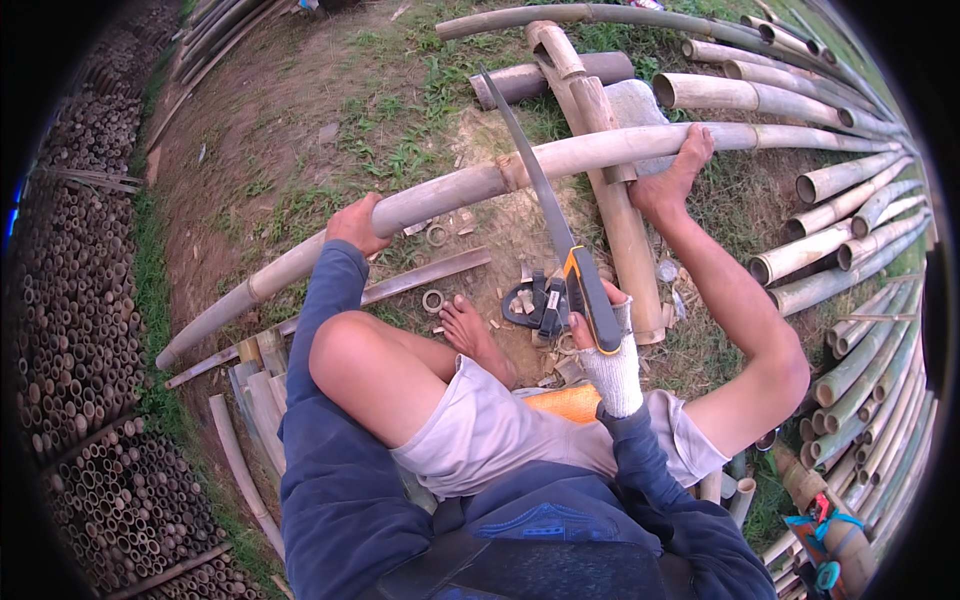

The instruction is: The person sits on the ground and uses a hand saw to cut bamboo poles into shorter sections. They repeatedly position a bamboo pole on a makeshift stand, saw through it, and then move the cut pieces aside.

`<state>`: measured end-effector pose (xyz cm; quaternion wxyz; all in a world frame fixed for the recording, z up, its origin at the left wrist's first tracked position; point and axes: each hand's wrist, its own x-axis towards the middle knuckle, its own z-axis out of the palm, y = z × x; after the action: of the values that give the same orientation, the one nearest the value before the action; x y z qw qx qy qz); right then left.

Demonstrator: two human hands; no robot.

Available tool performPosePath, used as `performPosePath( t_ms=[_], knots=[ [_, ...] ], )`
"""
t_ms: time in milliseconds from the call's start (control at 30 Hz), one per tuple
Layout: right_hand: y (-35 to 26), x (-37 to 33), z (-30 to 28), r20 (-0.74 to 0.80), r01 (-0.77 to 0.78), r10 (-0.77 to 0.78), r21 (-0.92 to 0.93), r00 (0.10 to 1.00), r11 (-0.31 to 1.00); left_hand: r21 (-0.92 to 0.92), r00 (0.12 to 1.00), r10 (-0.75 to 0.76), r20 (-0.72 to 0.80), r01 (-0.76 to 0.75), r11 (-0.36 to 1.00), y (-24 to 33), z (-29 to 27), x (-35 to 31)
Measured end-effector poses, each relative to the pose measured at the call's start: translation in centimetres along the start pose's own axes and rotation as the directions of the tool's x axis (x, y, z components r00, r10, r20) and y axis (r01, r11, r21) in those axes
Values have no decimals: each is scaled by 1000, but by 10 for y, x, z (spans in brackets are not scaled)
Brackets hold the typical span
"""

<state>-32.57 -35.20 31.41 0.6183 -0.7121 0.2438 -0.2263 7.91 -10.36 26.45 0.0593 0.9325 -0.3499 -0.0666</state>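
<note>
A long pale bamboo pole point(445, 197) lies across in front of me, resting on a bamboo support point(630, 235). My left hand point(358, 222) is closed over the pole, left of its middle. In my right hand point(612, 362), which wears a white knit glove with bare fingertips, is a hand saw point(550, 205) with a black and yellow handle. Its blade points away from me and crosses over the pole near a node; whether the teeth touch it I cannot tell. My bare right foot point(675, 178) presses on the pole near the support.
Cut bamboo rings point(433, 300), chips and a black strap-like object point(540, 303) lie on the ground by my left foot point(472, 332). Bamboo poles point(760, 97) fan out at right. A split bamboo strip point(425, 273) lies nearer me. Stacked bamboo pieces point(75, 350) line the far left.
</note>
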Motion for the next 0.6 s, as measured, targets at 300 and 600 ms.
performPosePath(
  t_ms=[300, 600],
  knots=[
    [-52, -92, -31, 79, 110, -96, -199, 992, 974, 6, 1000, 15, -16, -15, 1000, -3, 5, 3],
    [18, 85, 37, 1, 139, -139, -37, 990, 990, 49, 989, -79, 127, 73, 996, 0, -7, 9]
  ],
)
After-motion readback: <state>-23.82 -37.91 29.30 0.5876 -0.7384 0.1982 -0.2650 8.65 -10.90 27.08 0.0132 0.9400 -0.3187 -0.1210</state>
